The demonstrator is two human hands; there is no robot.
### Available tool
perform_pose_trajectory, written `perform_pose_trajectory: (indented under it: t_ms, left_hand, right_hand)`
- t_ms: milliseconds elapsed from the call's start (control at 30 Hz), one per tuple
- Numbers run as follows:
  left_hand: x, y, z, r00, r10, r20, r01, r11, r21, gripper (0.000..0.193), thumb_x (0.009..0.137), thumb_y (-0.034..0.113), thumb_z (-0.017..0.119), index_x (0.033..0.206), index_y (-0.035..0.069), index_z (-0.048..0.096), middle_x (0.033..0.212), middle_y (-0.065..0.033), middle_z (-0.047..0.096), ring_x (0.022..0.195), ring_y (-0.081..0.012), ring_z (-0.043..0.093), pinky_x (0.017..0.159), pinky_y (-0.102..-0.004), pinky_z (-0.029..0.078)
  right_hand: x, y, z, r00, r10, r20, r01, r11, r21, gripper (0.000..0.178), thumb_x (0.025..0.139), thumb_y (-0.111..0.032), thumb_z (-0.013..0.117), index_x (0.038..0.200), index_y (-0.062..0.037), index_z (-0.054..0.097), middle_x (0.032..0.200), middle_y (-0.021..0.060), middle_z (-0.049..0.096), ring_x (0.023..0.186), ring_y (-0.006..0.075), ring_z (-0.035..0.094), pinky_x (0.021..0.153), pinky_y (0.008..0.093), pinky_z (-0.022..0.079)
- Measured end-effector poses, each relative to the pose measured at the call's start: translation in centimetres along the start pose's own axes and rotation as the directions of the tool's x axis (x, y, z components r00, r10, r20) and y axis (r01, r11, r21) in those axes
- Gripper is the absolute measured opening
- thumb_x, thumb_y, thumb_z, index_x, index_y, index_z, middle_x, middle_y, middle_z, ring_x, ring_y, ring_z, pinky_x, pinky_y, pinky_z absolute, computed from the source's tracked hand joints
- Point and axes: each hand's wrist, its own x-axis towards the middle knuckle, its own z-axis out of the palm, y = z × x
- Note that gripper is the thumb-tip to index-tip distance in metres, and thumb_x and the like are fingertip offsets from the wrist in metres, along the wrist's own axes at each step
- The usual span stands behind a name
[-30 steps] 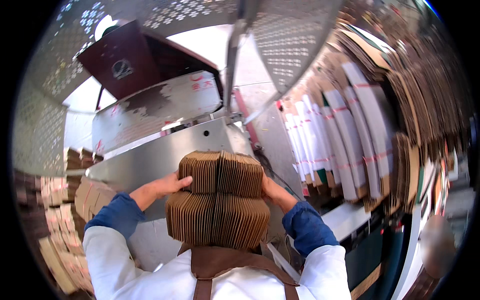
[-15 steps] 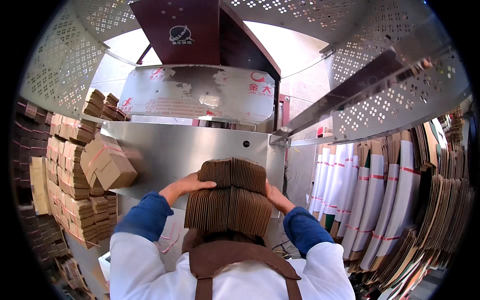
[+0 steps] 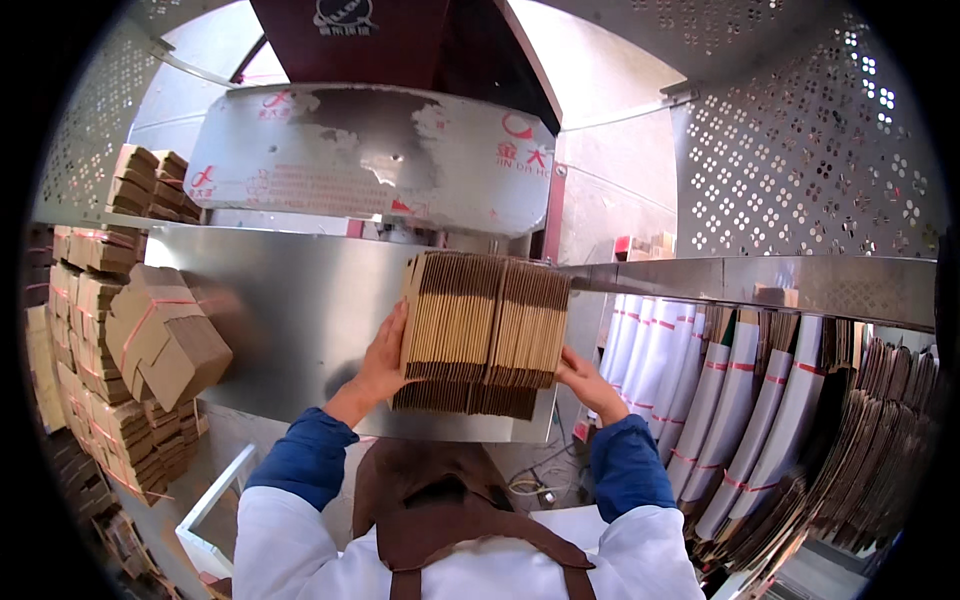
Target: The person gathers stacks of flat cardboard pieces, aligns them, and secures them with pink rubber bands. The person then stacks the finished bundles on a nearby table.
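Observation:
Between my two hands is a thick stack of folded brown cardboard [image 3: 480, 325], its many edges facing up and a dark gap running down its middle. It is over the right part of a shiny steel tabletop [image 3: 280, 330]. My left hand [image 3: 383, 362] presses against the stack's left side, fingers pointing away from me. My right hand [image 3: 592, 386] grips the lower right corner, with its fingertips partly hidden. Left of the stack, a cardboard bundle [image 3: 165, 335] tied with a red strap leans at the table's left end.
Behind the tabletop stands a dark red machine [image 3: 370, 45] with a scuffed metal cover [image 3: 370, 155]. Strapped cardboard bundles [image 3: 95, 345] are piled at left. White-wrapped bundles [image 3: 740, 400] and upright cardboard sheets [image 3: 870, 440] stand at right. A metal bar [image 3: 760, 285] crosses above them, below perforated panels [image 3: 800, 150].
Both hands have moved the cardboard stack forward, away from my body, and somewhat right. It has tipped so its lighter inner edges show. The view has shifted too.

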Motion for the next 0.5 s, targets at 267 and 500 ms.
perform_pose_trajectory:
  t_ms: [267,500]
  left_hand:
    - [0.8,1.4,-0.8,1.0,0.004,0.004,-0.005,0.995,0.097,0.117,0.063,0.047,0.082,0.149,0.005,0.015,0.149,-0.0204,0.027,0.139,-0.0381,0.024,0.114,-0.0425,0.023]
    - [0.9,1.2,-0.2,1.0,-0.015,0.001,0.015,0.99,0.139,0.118,0.062,0.045,0.082,0.149,0.004,0.014,0.149,-0.0218,0.027,0.137,-0.0399,0.027,0.113,-0.041,0.027]
  right_hand:
    - [0.5,-6.9,4.4,0.969,-0.004,-0.248,-0.086,0.932,-0.352,0.082,0.084,-0.046,0.065,0.141,0.0024,0.032,0.119,0.0187,0.059,0.113,0.0293,0.057,0.093,0.0348,0.044]
    - [2.1,-11.1,9.8,0.783,-0.245,-0.572,-0.233,0.737,-0.635,0.108,0.066,-0.04,0.082,0.141,0.0076,0.021,0.127,0.0285,0.051,0.118,0.0384,0.053,0.099,0.0393,0.042]
